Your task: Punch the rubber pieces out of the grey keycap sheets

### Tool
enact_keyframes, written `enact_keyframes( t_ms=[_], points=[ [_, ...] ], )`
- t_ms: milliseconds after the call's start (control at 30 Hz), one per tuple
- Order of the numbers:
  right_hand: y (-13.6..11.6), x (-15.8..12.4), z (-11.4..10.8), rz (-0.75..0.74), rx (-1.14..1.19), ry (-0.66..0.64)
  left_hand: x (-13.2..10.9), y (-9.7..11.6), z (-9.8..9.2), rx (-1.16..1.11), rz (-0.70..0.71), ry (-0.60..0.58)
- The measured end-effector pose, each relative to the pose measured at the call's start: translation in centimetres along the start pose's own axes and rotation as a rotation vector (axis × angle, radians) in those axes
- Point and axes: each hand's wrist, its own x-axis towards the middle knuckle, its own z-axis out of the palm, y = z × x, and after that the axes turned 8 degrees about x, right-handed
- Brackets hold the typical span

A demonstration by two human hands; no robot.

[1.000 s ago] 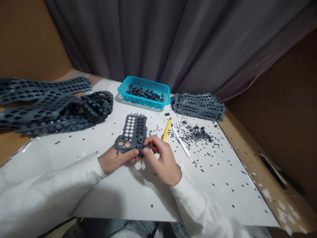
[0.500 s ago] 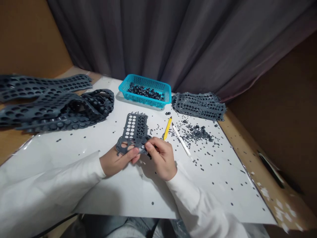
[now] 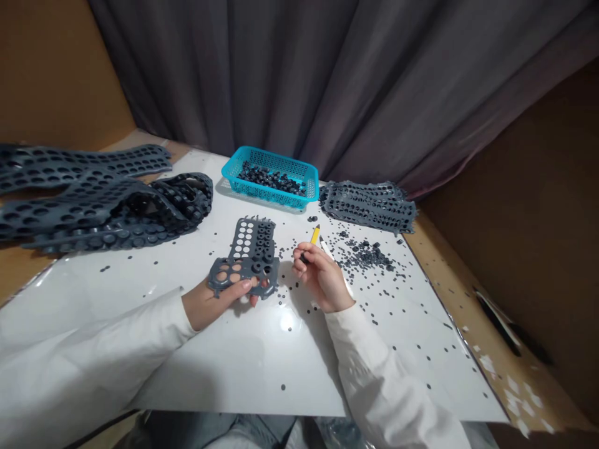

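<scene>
My left hand grips the near end of a dark grey rubber sheet, thumb on top. Round holes run through the sheet's left side, and raised ring-shaped studs line part of its right side. My right hand is apart from the sheet, to its right, fingers curled around a small black rubber piece. Just behind that hand lie a yellow pen-like tool and a white pen-like tool, both partly hidden by it.
A blue basket with small black pieces stands at the back. Folded perforated rubber sheets lie at left, another rubber sheet at back right. Small black discs are scattered over the white table cover. A dark slim tool lies at right.
My right hand has left the sheet's near edge and moved right and up with a small black rubber piece. The sheet's near end is flatter in my left hand, its holes now showing.
</scene>
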Motion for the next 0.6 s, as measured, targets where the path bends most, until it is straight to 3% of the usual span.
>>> enact_keyframes(
  t_ms=[100,167,233,333,400,467,600],
  points=[
    [-0.1,-0.4,0.4,0.134,0.017,-0.034,-0.1,-0.1,0.1,0.014,0.051,0.007],
    [-0.2,-0.7,1.0,0.136,-0.121,-0.064,-0.3,0.0,0.2,0.007,0.064,0.001],
    [-0.6,-1.1,1.8,0.019,-0.406,-0.125,-0.4,0.0,0.2,-0.003,0.062,0.001],
    [-1.1,-1.4,2.7,-0.188,-0.911,-0.334,-0.7,-0.2,0.0,-0.019,0.033,0.031],
    [-1.3,-1.3,3.1,-0.221,-1.133,-0.496,-0.7,-0.7,-0.1,-0.06,0.02,0.025],
    [-1.1,-1.1,3.4,-0.231,-1.219,-0.577,-0.5,-1.1,-0.2,-0.119,0.01,0.054],
    [0.1,-0.9,4.3,-0.361,-1.151,-0.45,0.1,-1.5,0.0,-0.177,-0.043,0.241]
  ],
)
